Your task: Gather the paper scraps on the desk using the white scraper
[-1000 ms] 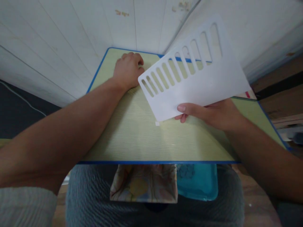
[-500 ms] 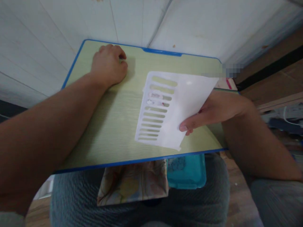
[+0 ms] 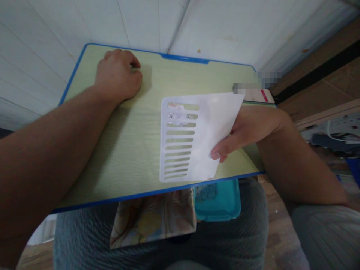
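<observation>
A thin white plastic panel [image 3: 206, 138] with a row of long slots along its left side is in my right hand [image 3: 239, 135]. My thumb lies on its front face and the other fingers go behind it. The panel is tilted above a pale green tabletop [image 3: 135, 150] with a blue rim. Through the upper slots shows something whitish with marks, too unclear to name. My left hand [image 3: 119, 75] rests curled at the tabletop's far left, with a small gap between thumb and forefinger. No object shows in it, though the palm is hidden.
Below the near edge, on my lap, are a flower-patterned cloth item [image 3: 154, 219] and a turquoise plastic container [image 3: 225, 202]. A white item with a red stripe [image 3: 264, 95] lies at the far right corner. White wall panels [image 3: 140, 22] rise behind, and a cardboard box [image 3: 323, 82] stands right.
The panel in my right hand has turned, so its slotted side stands more upright and lower. My left hand keeps its pose on the tabletop. The whole view has shifted slightly.
</observation>
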Motion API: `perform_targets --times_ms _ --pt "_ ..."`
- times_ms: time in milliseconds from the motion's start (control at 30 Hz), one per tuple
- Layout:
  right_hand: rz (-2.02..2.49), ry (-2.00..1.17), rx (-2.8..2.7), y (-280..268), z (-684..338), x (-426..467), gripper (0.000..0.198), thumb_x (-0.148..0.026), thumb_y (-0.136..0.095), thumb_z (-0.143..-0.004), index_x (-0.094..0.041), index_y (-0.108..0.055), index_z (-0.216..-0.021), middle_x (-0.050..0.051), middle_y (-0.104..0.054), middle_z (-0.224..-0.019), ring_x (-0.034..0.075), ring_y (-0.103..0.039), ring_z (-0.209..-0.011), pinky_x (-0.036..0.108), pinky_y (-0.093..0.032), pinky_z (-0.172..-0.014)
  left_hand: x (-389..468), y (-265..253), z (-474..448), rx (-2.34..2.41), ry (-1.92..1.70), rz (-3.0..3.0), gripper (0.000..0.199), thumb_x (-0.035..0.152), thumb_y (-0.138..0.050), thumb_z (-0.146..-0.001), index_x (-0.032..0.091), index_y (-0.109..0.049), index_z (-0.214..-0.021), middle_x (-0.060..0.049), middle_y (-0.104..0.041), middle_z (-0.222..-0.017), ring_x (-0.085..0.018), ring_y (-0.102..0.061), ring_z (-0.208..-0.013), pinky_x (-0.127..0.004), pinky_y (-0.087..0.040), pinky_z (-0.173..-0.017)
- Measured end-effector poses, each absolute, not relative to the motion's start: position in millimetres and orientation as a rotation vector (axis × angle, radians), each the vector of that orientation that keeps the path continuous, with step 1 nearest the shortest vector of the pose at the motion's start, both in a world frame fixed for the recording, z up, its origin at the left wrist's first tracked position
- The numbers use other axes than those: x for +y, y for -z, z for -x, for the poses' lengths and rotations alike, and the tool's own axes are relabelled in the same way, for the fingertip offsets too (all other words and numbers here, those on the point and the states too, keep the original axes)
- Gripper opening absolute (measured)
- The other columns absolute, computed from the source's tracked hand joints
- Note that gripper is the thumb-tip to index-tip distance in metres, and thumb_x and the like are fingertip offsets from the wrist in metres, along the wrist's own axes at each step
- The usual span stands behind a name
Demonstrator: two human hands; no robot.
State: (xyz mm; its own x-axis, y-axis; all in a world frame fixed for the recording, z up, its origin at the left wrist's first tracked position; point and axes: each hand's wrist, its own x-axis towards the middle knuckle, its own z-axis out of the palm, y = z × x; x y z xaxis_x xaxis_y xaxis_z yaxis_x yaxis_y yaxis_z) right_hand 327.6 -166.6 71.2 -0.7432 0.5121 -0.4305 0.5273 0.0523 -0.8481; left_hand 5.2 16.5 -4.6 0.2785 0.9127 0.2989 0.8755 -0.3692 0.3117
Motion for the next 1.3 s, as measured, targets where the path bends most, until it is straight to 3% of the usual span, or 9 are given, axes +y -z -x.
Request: perform_targets --times_ms 167,267,400,533,733,933,1133,1300 --pt "-1.315 1.835 2.378 -70 -328 -169 0.054 -0.061 -0.113 -0.077 -0.020 -0.089 -0.103 0.002 -0.088 -0.087 0.022 -0.086 -0.078 0.030 -0.075 -0.071 16 5 -5 1.689 -0.707 -2.416 0.053 0.052 -0.059 -0.090 0.035 -0.087 -0.131 -0.010 -0.080 -0.148 -0.044 -0.064 -0.149 -0.066 -0.050 -0.139" --pt "-1.260 1.820 2.392 -70 -330 -168 0.051 -0.062 -0.112 -0.079 -0.021 -0.087 -0.099 0.001 -0.086 -0.082 0.022 -0.085 -0.077 0.029 -0.074 -0.070 18 7 -5 1.695 -0.714 -2.430 0.050 0.050 -0.059 -0.091 0.036 -0.087 -0.130 -0.009 -0.080 -0.146 -0.043 -0.065 -0.149 -0.065 -0.051 -0.138" --pt "-1.379 1.851 2.422 -72 -333 -167 0.054 -0.065 -0.110 -0.081 -0.020 -0.086 -0.100 0.001 -0.085 -0.082 0.022 -0.084 -0.077 0.031 -0.074 -0.072 20 9 -5 1.721 -0.715 -2.445 0.058 0.046 -0.061 -0.091 0.025 -0.088 -0.138 -0.014 -0.081 -0.145 -0.044 -0.068 -0.147 -0.066 -0.053 -0.135" --pt "-1.333 1.822 2.453 -72 -330 -166 0.049 -0.063 -0.107 -0.086 -0.021 -0.085 -0.097 -0.001 -0.083 -0.078 0.019 -0.082 -0.071 0.028 -0.072 -0.067 19 8 -5 1.671 -0.743 -2.399 0.049 0.047 -0.064 -0.093 0.034 -0.089 -0.133 -0.010 -0.080 -0.147 -0.043 -0.066 -0.147 -0.066 -0.050 -0.137" --pt "-1.309 1.880 2.413 -69 -320 -167 0.050 -0.062 -0.109 -0.083 -0.021 -0.085 -0.097 -0.001 -0.083 -0.079 0.019 -0.081 -0.071 0.028 -0.072 -0.069 20 8 -8 1.769 -0.677 -2.471 0.059 0.032 -0.063 -0.095 0.014 -0.086 -0.146 -0.018 -0.080 -0.150 -0.042 -0.069 -0.152 -0.061 -0.054 -0.136" --pt "-1.100 1.923 2.283 -68 -315 -170 0.044 -0.062 -0.102 -0.094 -0.020 -0.087 -0.099 0.001 -0.085 -0.081 0.019 -0.083 -0.073 0.028 -0.073 -0.070 17 7 -6 1.688 -0.725 -2.409 0.054 0.050 -0.060 -0.091 0.036 -0.088 -0.135 -0.008 -0.080 -0.148 -0.042 -0.064 -0.151 -0.064 -0.049 -0.138" --pt "-0.965 1.966 2.198 -64 -312 -168 0.036 -0.054 -0.097 -0.102 -0.018 -0.088 -0.099 0.003 -0.086 -0.084 0.018 -0.081 -0.071 0.028 -0.070 -0.069 15 4 -5 1.672 -0.724 -2.366 0.051 0.053 -0.061 -0.086 0.041 -0.087 -0.128 -0.006 -0.079 -0.145 -0.041 -0.061 -0.151 -0.063 -0.045 -0.140" --pt "-1.056 1.930 2.284 -64 -307 -170 0.038 -0.051 -0.107 -0.091 -0.018 -0.088 -0.093 0.001 -0.084 -0.077 0.016 -0.079 -0.065 0.024 -0.067 -0.064 15 4 -5 1.650 -0.741 -2.375 0.047 0.051 -0.062 -0.087 0.041 -0.087 -0.125 -0.008 -0.080 -0.140 -0.043 -0.062 -0.150 -0.066 -0.046 -0.139"
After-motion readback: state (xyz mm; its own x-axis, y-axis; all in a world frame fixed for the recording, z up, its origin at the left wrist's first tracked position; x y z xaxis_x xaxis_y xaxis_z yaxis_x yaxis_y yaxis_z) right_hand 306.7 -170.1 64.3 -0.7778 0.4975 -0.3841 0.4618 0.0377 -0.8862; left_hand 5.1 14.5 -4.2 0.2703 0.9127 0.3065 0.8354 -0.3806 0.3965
